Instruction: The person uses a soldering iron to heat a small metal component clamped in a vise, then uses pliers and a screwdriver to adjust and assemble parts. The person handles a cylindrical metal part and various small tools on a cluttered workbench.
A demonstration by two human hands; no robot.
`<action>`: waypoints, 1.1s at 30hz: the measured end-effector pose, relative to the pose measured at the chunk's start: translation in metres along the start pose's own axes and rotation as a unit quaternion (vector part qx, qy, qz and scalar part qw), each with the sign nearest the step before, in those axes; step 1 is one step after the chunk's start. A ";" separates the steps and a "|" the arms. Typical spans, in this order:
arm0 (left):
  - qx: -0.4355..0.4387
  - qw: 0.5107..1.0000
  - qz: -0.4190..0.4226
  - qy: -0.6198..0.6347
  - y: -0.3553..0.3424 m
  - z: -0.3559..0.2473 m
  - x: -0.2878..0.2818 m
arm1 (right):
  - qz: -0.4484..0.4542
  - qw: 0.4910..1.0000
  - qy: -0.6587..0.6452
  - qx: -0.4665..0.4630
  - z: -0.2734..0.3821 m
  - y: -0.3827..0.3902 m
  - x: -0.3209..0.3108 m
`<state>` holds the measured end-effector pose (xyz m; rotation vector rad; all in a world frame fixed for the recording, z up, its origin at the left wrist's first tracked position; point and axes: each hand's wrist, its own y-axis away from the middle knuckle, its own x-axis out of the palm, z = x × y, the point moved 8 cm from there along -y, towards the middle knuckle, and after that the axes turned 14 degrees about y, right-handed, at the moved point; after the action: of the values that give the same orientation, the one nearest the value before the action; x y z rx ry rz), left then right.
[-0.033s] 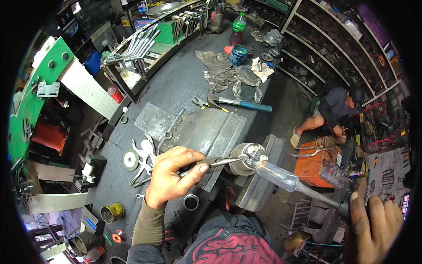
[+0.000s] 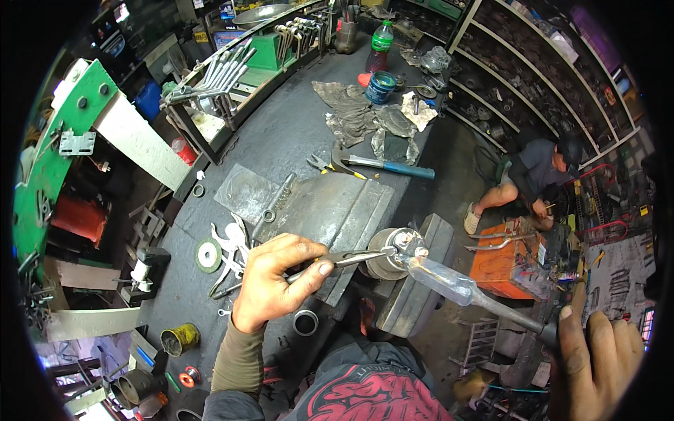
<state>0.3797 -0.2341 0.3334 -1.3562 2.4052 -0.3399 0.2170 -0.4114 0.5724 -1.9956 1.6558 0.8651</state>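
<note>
Pliers (image 2: 357, 257) rest in the curled left hand (image 2: 284, 277) near mid-frame, their long nose at the round metal part (image 2: 382, 266) just right of centre — probably a way to keep fingers clear. Toward the lower right, the right hand (image 2: 598, 358) wraps the end of a long tool (image 2: 446, 280), its broad head beside that part, which the vise (image 2: 414, 305) seemingly steadies — freeing both hands.

Slim grey steel long-nosed pliers (image 2: 354, 257) are gripped by the left hand (image 2: 281, 279), their tips held at a round metal part (image 2: 385, 268) by a heavy grey metal vise (image 2: 337, 203). A long, broad-headed grey metal tool (image 2: 449, 282) is held by the right hand (image 2: 597, 354). A blue-handled steel hammer (image 2: 404, 168) is laid on the dark flat worktop (image 2: 270, 144).
</note>
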 end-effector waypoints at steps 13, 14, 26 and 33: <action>0.044 0.996 0.022 -0.068 -0.014 -0.013 -0.004 | 0.013 1.000 -0.003 0.006 -0.001 0.001 0.001; 0.053 0.994 0.028 -0.086 -0.016 -0.017 -0.005 | 0.016 1.000 -0.004 0.005 -0.001 0.001 0.001; 0.144 0.968 0.043 -0.203 -0.027 -0.052 -0.008 | -0.003 1.000 -0.001 0.016 -0.001 0.005 0.003; 0.132 0.967 0.058 -0.211 -0.028 -0.050 -0.010 | 0.014 1.000 -0.001 0.008 -0.001 0.008 0.005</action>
<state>0.3856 -0.2380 0.3911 -1.0431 1.9945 -0.2930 0.2094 -0.4173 0.5706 -1.9651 1.6876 0.8598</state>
